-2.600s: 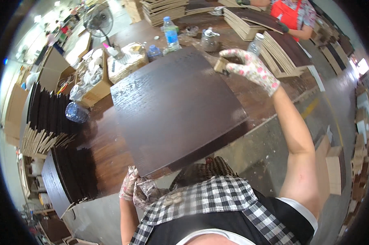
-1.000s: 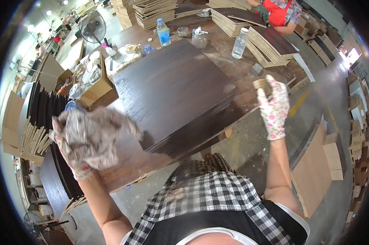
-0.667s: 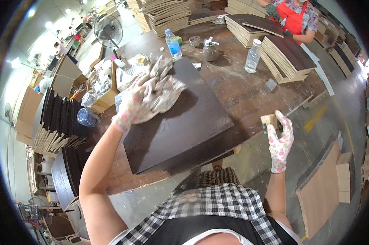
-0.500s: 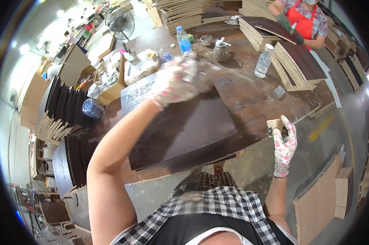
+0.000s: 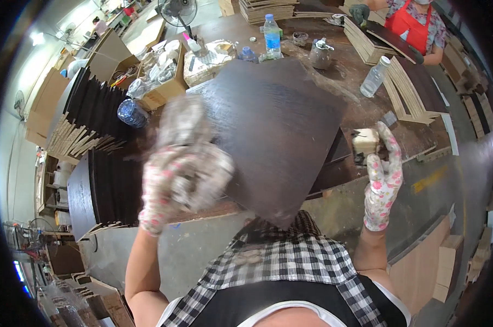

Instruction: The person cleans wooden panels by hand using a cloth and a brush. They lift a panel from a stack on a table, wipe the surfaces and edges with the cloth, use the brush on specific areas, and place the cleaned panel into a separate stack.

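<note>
My left hand [image 5: 167,177], in a flowered work glove and smeared by motion, is closed round a crumpled whitish-grey rag [image 5: 186,117]. It is at the left edge of a dark brown board [image 5: 273,131], whose near corner juts past the table edge toward my checked apron. Whether those fingers also touch the board, I cannot make out. Out to the right, my right hand [image 5: 383,188], gloved the same way, pinches a small cream sponge-like block [image 5: 365,141] with black stains between thumb and fingers. Another dark panel [image 5: 339,150] shows beneath the board's right side.
Dark panels [image 5: 110,185] stand stacked at the left, near a blue-tinted plastic jug [image 5: 132,113] and an open carton [image 5: 167,79]. Bottles [image 5: 272,38] and a lidded jar [image 5: 321,54] stand behind the board. A co-worker in a red apron [image 5: 409,24] handles panels at far right.
The board has turned, its near corner now pointing toward me. My left hand has moved left and nearer with the rag. My right hand still holds the block, slightly higher.
</note>
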`<state>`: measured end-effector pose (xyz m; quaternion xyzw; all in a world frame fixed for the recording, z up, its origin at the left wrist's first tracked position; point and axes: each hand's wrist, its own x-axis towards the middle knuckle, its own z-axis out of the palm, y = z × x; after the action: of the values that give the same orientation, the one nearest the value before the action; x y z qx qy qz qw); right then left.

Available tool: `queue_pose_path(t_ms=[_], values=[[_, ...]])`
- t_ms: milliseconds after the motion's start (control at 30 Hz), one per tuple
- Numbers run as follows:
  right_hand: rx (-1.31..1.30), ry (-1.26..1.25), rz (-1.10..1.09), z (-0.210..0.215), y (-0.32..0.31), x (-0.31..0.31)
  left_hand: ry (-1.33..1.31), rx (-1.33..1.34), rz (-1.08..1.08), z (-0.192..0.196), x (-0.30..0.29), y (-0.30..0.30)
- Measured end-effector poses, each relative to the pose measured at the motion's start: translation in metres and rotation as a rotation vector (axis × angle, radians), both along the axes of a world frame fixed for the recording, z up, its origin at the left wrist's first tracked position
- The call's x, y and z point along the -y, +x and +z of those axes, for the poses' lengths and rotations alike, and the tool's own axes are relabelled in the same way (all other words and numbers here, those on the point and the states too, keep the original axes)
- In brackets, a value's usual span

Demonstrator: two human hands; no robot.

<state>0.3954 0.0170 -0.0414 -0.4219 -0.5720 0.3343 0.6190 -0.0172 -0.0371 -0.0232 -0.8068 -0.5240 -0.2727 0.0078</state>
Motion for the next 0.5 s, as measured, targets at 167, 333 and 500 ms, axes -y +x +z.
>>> queue_pose_path(t_ms=[167,333,500], values=[[0.067,-0.055,0.069,0.005,-0.036,0.038,-0.170,0.870,0.219,-0.009,0.013,-0.077],[-0.183,-0.241,0.367,-0.017,-0.066,0.072,-0.460,0.838,0.061,-0.004,-0.051,-0.055],[-0.336,-0.249,0.312,-0.027,-0.087,0.083,-0.544,0.828,-0.036,-0.015,-0.086,-0.076]])
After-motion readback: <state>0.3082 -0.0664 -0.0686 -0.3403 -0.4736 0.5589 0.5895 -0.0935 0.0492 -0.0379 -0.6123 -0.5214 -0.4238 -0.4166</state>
